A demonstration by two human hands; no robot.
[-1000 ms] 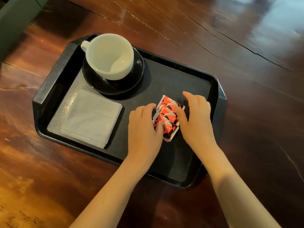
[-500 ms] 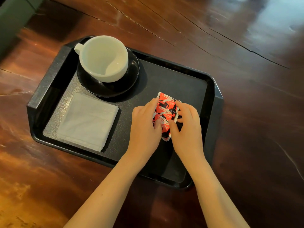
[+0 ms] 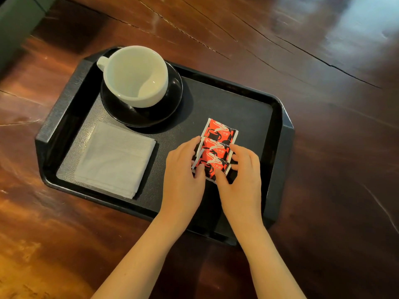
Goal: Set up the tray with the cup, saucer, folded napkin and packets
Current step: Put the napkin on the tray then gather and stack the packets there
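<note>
Tray [image 3: 62,108] sits on the wooden table [image 3: 323,169]. It looks hard and flat, and is best lifted by its two short ends. The napkin [image 3: 116,158] at the tray's near left corner is soft and light, and a tug could unfold it. The saucer [image 3: 172,102] at the tray's far left corner holds the cup [image 3: 133,76]; both could break. The packets [image 3: 218,137] lie in the tray's right half and look thin, light and slippery. The left hand [image 3: 183,175] and right hand [image 3: 241,180] pinch their side edges with bent fingers, which seems the best place to hold.
</note>
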